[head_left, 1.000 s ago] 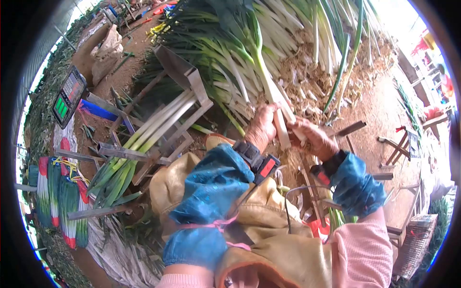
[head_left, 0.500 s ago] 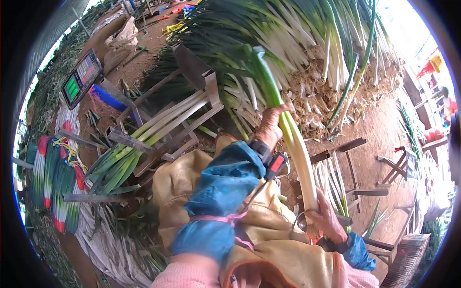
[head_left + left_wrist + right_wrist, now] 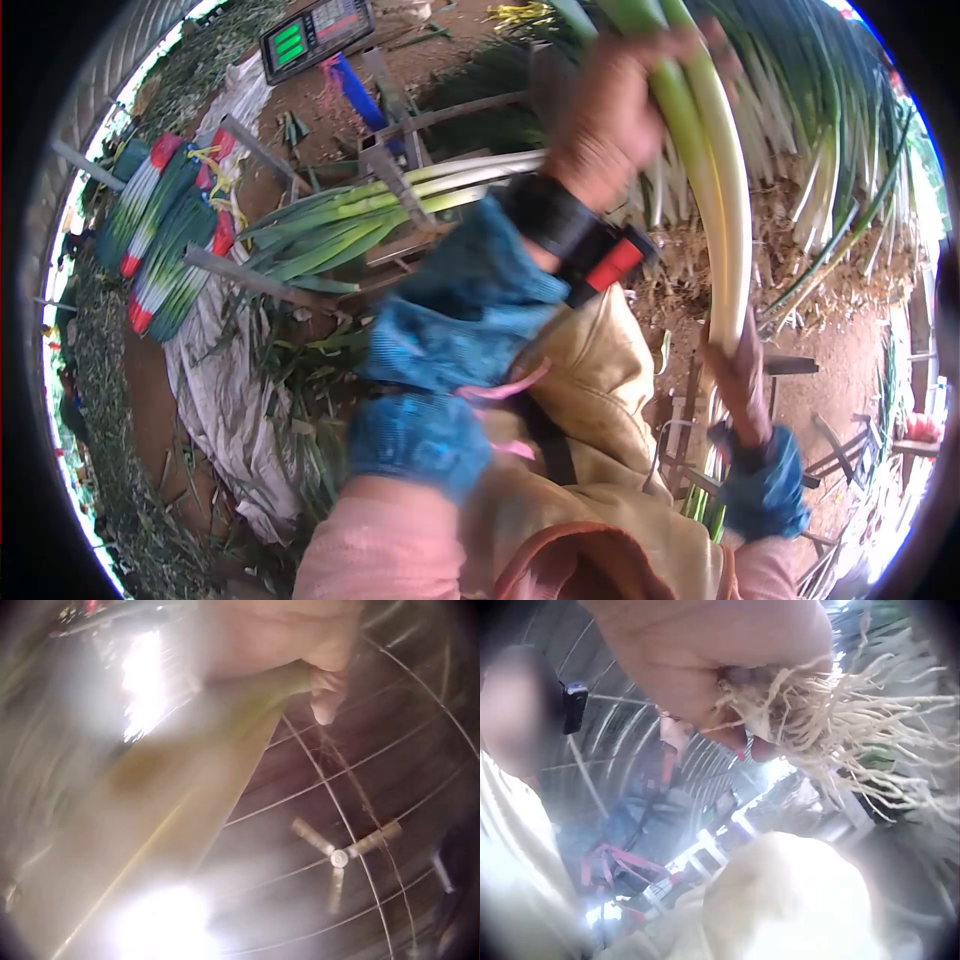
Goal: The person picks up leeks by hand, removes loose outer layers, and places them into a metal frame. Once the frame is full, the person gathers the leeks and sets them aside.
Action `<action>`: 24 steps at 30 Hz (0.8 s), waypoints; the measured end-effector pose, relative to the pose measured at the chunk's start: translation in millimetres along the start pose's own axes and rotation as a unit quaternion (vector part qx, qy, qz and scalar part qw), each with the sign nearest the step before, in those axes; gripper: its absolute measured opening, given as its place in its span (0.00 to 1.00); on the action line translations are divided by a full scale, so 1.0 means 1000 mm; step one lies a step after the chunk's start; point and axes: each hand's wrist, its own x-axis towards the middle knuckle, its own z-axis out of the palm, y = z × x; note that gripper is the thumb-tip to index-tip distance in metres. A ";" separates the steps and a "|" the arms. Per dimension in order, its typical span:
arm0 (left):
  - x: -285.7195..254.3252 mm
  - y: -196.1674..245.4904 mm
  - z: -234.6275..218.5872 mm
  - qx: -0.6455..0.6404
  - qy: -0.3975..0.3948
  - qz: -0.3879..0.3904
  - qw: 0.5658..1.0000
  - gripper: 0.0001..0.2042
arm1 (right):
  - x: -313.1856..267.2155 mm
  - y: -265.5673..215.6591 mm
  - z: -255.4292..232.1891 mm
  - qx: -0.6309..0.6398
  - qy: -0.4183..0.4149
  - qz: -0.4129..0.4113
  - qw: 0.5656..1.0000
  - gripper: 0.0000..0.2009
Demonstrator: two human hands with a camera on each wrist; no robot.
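Observation:
Long green onions point(image 3: 728, 230) with thick white stems slant down between my two hands in the head view. My left hand point(image 3: 615, 115), blurred, grips them higher up, where the white turns green. At the lower end my right hand point(image 3: 740, 375) holds the stems. The left wrist view shows the left hand point(image 3: 281, 634) above a pale, out-of-focus stem point(image 3: 172, 802). In the right wrist view, a tuft of stringy roots point(image 3: 847, 727) sticks out from the curled fingers of the right hand point(image 3: 727, 649).
A heap of green onions point(image 3: 800, 150) lies at upper right. Several others point(image 3: 330, 225) rest in a metal rack point(image 3: 395, 185) left of me. Beyond stand a digital scale point(image 3: 315, 40) and red-wrapped bundles point(image 3: 170, 230). More stalks point(image 3: 705, 510) sit by my right arm.
Both hands were close together at the stems; then the right hand slid down to the root end. Now the left hand is farther up and forward with the onions, and the head view has turned left.

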 end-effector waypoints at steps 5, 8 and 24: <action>-0.032 0.206 -0.008 0.173 -0.079 0.095 0.977 0.19 | 0.139 -0.085 0.051 0.001 -0.081 -0.262 0.962 0.26; -0.071 0.297 -0.026 0.212 0.001 0.206 0.955 0.13 | 0.219 -0.125 0.113 -0.053 -0.078 -0.416 0.904 0.26; -0.142 0.241 -0.287 0.610 0.368 -0.129 0.690 0.19 | 0.441 0.071 0.240 -0.434 -0.163 -0.111 0.879 0.12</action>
